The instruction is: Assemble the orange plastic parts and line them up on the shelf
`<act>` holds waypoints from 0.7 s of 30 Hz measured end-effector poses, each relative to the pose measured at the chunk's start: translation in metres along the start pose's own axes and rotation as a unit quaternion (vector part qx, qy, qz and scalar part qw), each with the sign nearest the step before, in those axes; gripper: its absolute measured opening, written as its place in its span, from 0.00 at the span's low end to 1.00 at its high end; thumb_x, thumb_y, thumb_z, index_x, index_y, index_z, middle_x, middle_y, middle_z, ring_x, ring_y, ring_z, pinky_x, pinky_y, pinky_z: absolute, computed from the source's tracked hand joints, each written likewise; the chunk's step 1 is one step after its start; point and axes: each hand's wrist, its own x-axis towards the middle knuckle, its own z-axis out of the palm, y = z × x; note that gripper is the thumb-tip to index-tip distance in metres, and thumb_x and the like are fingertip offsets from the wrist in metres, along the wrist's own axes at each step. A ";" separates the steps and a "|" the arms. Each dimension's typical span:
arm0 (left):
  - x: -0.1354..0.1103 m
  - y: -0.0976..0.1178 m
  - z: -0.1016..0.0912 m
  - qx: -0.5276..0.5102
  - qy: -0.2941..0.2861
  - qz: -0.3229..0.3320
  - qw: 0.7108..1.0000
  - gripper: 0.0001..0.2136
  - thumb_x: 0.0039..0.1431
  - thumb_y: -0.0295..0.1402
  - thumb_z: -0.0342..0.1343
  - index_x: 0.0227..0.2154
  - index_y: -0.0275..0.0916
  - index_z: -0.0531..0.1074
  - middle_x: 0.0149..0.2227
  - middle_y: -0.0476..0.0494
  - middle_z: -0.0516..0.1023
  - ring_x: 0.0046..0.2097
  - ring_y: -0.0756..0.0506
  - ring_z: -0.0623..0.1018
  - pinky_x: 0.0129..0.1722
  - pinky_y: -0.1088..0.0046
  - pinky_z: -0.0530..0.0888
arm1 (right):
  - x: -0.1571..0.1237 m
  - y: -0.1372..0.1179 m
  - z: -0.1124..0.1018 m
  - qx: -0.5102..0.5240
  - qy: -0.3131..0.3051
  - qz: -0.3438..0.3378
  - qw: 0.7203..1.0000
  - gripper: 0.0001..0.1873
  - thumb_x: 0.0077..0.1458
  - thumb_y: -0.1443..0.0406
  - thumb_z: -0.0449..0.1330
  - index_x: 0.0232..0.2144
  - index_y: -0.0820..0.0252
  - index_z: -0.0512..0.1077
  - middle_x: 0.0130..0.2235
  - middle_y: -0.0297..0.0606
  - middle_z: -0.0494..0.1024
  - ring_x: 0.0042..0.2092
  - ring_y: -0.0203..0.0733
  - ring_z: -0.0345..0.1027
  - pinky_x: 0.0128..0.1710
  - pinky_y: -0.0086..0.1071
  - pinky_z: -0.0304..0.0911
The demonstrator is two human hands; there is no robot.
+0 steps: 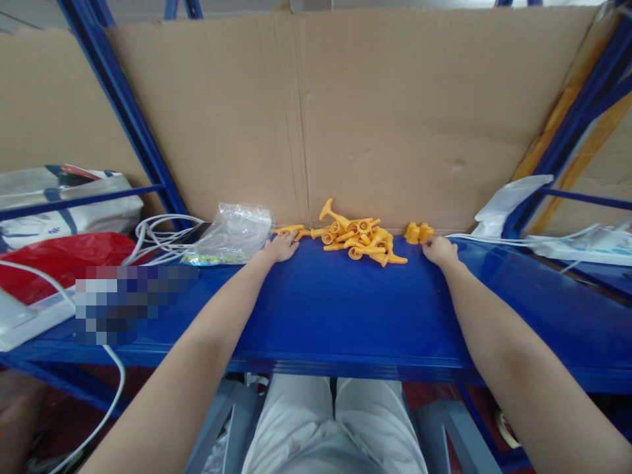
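Note:
My left hand [282, 247] rests on the blue shelf with its fingers spread, touching or just beside a few yellow-orange plastic pieces [289, 230] near the cardboard. Between my hands lies a heap of yellow-orange plastic parts [358, 238], with slim curved stems and round cup-like ends. To the right stand a few short, knob-like yellow-orange pieces [413, 232]. My right hand [441, 251] is at their right side, its fingers curled against the nearest one; the fingertips are partly hidden.
A clear plastic bag [232, 230] and coiled white cables [160, 238] lie left of my left hand. Cardboard [385, 118] closes off the back of the blue shelf [345, 316]. A red bag [74, 260] sits far left; white plastic [506, 204] and a power strip [587, 243] are right.

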 end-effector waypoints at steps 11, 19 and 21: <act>-0.009 0.026 -0.029 -0.070 0.070 -0.063 0.993 0.34 0.71 0.47 0.34 0.74 0.36 0.42 0.66 0.25 0.68 0.68 0.28 0.66 0.64 0.42 0.62 | -0.001 -0.053 -0.012 0.138 -0.063 -0.102 0.983 0.14 0.65 0.59 0.57 0.39 0.63 0.78 0.38 0.46 0.83 0.37 0.44 0.76 0.40 0.32 0.68; -0.023 0.067 -0.042 -0.205 0.198 0.041 0.958 0.31 0.71 0.47 0.38 0.73 0.43 0.47 0.66 0.33 0.69 0.68 0.33 0.66 0.65 0.45 0.62 | -0.011 -0.077 -0.010 0.185 -0.111 -0.027 0.976 0.24 0.61 0.66 0.61 0.58 0.69 0.70 0.40 0.53 0.83 0.32 0.46 0.79 0.31 0.31 0.69; -0.030 0.075 -0.036 -0.189 0.238 0.079 0.949 0.28 0.72 0.43 0.38 0.71 0.42 0.51 0.65 0.33 0.70 0.68 0.34 0.67 0.66 0.43 0.60 | -0.012 -0.076 -0.008 0.184 -0.113 -0.019 0.976 0.21 0.60 0.67 0.61 0.55 0.67 0.73 0.39 0.52 0.84 0.33 0.48 0.79 0.31 0.32 0.71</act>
